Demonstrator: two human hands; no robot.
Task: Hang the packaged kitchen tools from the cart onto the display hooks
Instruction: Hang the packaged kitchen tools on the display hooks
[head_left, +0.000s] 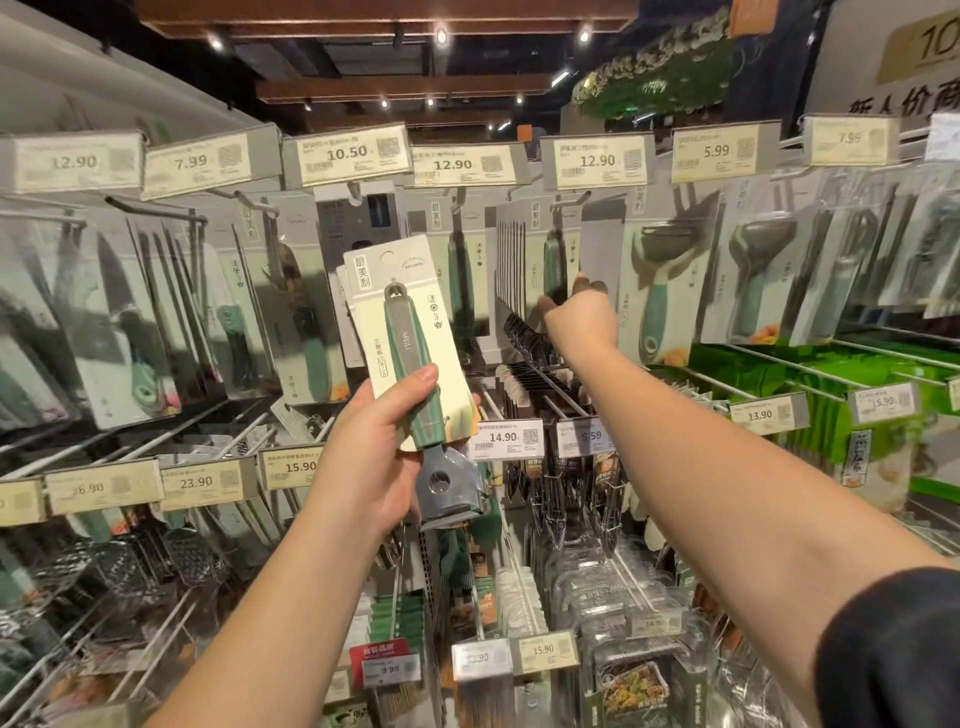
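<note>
Packaged peeler (413, 358) gripped in left hand (374, 457), right hand (582, 317) outstretched

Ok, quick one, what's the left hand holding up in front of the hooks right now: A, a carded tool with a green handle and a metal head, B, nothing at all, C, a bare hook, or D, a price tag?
A: the left hand grips a carded tool by its green handle, its metal head hanging below the card, while the right hand reaches to the hanging packs behind.

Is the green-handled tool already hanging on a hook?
No, the left hand holds the packaged tool up in front of the hooks.
</note>
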